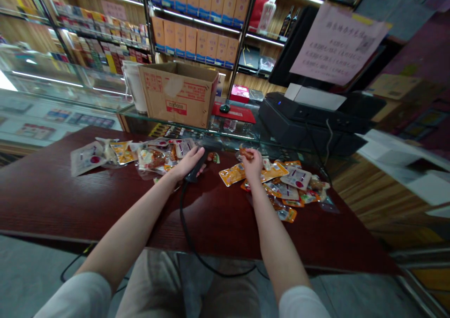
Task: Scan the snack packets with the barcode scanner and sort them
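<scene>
Head view: dark-red table [225, 215], lit shelves [198, 20] beyond — left grip [190, 163] wrapped round a corded scanner [197, 166], right grip [253, 166] pinching a snack packet [246, 154].

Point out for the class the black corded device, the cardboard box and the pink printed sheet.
Black corded device [194, 171], head view: its handle.
Cardboard box [191, 97], head view: its front wall.
Pink printed sheet [338, 47], head view: its middle.

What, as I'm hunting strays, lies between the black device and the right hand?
Head view: a small packet near the device, bare tabletop, then an orange packet by the right hand.
</scene>
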`<state>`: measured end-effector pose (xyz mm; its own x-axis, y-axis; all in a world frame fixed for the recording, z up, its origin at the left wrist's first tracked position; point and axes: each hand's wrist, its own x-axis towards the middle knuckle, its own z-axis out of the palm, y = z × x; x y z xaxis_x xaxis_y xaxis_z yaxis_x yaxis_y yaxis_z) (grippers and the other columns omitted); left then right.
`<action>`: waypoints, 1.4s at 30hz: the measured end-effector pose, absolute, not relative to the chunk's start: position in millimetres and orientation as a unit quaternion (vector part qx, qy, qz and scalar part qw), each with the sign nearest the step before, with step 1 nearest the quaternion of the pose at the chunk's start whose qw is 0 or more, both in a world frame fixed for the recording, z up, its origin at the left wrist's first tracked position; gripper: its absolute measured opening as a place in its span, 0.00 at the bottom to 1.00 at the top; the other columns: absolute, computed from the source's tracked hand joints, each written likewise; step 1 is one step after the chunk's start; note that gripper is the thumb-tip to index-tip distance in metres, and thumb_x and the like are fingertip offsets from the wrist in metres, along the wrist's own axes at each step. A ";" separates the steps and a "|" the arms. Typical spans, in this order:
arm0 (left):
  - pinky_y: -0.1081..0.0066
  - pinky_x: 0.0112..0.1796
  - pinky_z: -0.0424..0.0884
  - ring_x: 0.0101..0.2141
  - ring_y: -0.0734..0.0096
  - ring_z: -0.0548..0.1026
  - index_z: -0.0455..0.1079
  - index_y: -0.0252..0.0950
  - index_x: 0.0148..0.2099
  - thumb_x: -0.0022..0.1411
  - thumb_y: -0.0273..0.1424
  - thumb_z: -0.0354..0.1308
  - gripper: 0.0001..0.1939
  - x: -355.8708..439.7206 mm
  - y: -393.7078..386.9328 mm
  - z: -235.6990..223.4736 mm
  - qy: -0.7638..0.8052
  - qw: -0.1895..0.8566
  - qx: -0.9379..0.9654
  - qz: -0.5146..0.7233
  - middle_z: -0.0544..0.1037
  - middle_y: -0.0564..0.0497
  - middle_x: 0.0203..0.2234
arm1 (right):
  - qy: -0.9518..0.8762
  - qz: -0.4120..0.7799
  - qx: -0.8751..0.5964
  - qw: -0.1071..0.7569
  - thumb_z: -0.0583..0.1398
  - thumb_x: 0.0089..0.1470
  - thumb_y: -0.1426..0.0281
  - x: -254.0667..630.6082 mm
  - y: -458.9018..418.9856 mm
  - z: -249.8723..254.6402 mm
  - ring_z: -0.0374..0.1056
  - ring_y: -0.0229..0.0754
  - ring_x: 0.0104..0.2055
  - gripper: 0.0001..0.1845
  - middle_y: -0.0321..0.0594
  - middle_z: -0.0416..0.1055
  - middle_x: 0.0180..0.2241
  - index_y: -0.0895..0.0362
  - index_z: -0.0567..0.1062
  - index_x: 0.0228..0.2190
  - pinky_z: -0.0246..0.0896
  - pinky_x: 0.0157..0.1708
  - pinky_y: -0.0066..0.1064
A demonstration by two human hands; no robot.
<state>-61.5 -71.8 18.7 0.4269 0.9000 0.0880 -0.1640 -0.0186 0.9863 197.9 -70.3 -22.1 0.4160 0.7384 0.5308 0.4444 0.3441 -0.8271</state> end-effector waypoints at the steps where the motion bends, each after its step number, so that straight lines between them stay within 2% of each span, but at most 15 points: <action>1: 0.77 0.14 0.61 0.15 0.79 0.68 0.57 0.38 0.44 0.59 0.56 0.57 0.27 -63.9 -69.3 19.6 0.338 0.612 0.559 0.446 0.75 0.55 0.26 | -0.556 0.046 -0.585 0.588 0.59 0.48 0.73 202.5 -72.3 -21.5 0.67 0.47 0.51 0.10 0.46 0.69 0.46 0.56 0.74 0.36 0.61 0.56 0.45; 4: 0.77 0.14 0.61 0.14 0.78 0.68 0.58 0.37 0.44 0.61 0.54 0.56 0.25 -74.4 -60.4 22.2 0.369 0.584 0.534 0.487 0.73 0.56 0.23 | -0.613 -0.057 -0.639 0.462 0.57 0.51 0.73 209.5 -79.2 -23.2 0.62 0.51 0.56 0.11 0.54 0.62 0.55 0.59 0.75 0.38 0.56 0.59 0.47; 7: 0.76 0.15 0.61 0.14 0.77 0.68 0.59 0.36 0.43 0.63 0.52 0.55 0.24 -84.4 -54.2 24.3 0.377 0.572 0.529 0.500 0.72 0.56 0.21 | -0.639 -0.081 -0.677 0.355 0.61 0.53 0.64 206.2 -85.1 -25.9 0.60 0.57 0.57 0.13 0.57 0.63 0.55 0.60 0.75 0.37 0.55 0.58 0.52; 9: 0.76 0.15 0.62 0.14 0.76 0.68 0.60 0.35 0.43 0.63 0.51 0.55 0.23 -88.3 -52.8 25.3 0.380 0.568 0.525 0.508 0.72 0.55 0.21 | -0.648 -0.094 -0.686 0.316 0.61 0.54 0.62 200.1 -87.0 -25.7 0.59 0.59 0.58 0.16 0.58 0.64 0.55 0.61 0.75 0.39 0.52 0.59 0.54; 11: 0.76 0.15 0.61 0.15 0.76 0.69 0.60 0.35 0.43 0.63 0.51 0.56 0.23 -90.1 -52.9 25.7 0.382 0.565 0.520 0.514 0.72 0.55 0.22 | -0.663 -0.104 -0.675 0.307 0.59 0.55 0.66 190.7 -85.4 -24.0 0.58 0.58 0.60 0.17 0.58 0.64 0.56 0.62 0.74 0.45 0.50 0.61 0.54; 14: 0.76 0.16 0.61 0.15 0.75 0.69 0.60 0.36 0.42 0.63 0.51 0.56 0.22 -91.3 -53.4 25.4 0.387 0.565 0.522 0.508 0.71 0.56 0.20 | -0.719 -0.063 -0.625 0.296 0.56 0.56 0.72 167.8 -73.3 -21.8 0.58 0.54 0.62 0.25 0.55 0.63 0.59 0.62 0.68 0.56 0.49 0.63 0.49; 18: 0.75 0.16 0.62 0.15 0.75 0.68 0.59 0.38 0.42 0.63 0.52 0.55 0.22 -91.9 -53.1 23.1 0.396 0.560 0.522 0.507 0.70 0.57 0.19 | -0.802 0.042 -0.561 0.201 0.58 0.56 0.69 128.7 -42.8 -22.8 0.56 0.50 0.65 0.35 0.53 0.58 0.64 0.59 0.58 0.64 0.52 0.63 0.44; 20: 0.75 0.16 0.62 0.15 0.75 0.68 0.59 0.38 0.42 0.63 0.52 0.55 0.22 -91.7 -52.7 21.8 0.399 0.559 0.522 0.507 0.71 0.56 0.20 | -0.808 0.062 -0.567 0.146 0.59 0.57 0.67 115.3 -30.1 -23.6 0.58 0.52 0.63 0.34 0.53 0.60 0.62 0.58 0.59 0.63 0.55 0.60 0.45; 23: 0.75 0.16 0.63 0.15 0.76 0.68 0.58 0.38 0.42 0.64 0.52 0.54 0.22 -90.9 -52.5 20.8 0.396 0.560 0.527 0.502 0.72 0.56 0.22 | -0.789 0.037 -0.606 0.098 0.58 0.60 0.66 112.3 -25.0 -24.6 0.62 0.55 0.57 0.23 0.55 0.67 0.55 0.59 0.69 0.55 0.59 0.55 0.46; 26: 0.76 0.15 0.63 0.15 0.77 0.68 0.58 0.38 0.41 0.64 0.51 0.54 0.21 -89.7 -53.2 21.1 0.385 0.559 0.536 0.503 0.72 0.55 0.23 | -0.774 -0.016 -0.623 0.109 0.57 0.59 0.70 126.3 -37.4 -27.1 0.63 0.55 0.53 0.17 0.55 0.68 0.50 0.61 0.72 0.49 0.60 0.53 0.45; 30: 0.77 0.14 0.63 0.15 0.79 0.68 0.58 0.38 0.43 0.64 0.51 0.55 0.21 -87.3 -54.6 20.8 0.383 0.567 0.537 0.494 0.74 0.55 0.25 | -0.758 -0.054 -0.613 0.218 0.56 0.57 0.74 151.2 -61.9 -33.5 0.63 0.52 0.52 0.17 0.53 0.67 0.49 0.61 0.71 0.49 0.59 0.55 0.43; 36: 0.77 0.13 0.64 0.15 0.80 0.69 0.58 0.37 0.42 0.60 0.53 0.57 0.24 -80.6 -56.5 16.5 0.344 0.595 0.536 0.490 0.77 0.52 0.31 | -0.696 0.002 -0.598 0.397 0.54 0.59 0.67 174.5 -71.6 -41.8 0.66 0.50 0.51 0.18 0.50 0.68 0.48 0.57 0.70 0.50 0.61 0.54 0.44; 42: 0.76 0.14 0.64 0.16 0.79 0.69 0.60 0.36 0.44 0.58 0.51 0.60 0.25 -75.5 -64.8 19.8 0.316 0.616 0.556 0.459 0.78 0.51 0.32 | -0.686 -0.050 -0.597 0.413 0.57 0.54 0.70 174.3 -75.6 -40.5 0.62 0.52 0.54 0.17 0.50 0.65 0.48 0.56 0.71 0.47 0.58 0.56 0.46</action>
<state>-75.5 -64.8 19.8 0.3786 0.9175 0.1223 -0.2148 -0.0414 0.9758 174.3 -75.6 -40.5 0.0530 0.7777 0.6264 0.8603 0.2830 -0.4240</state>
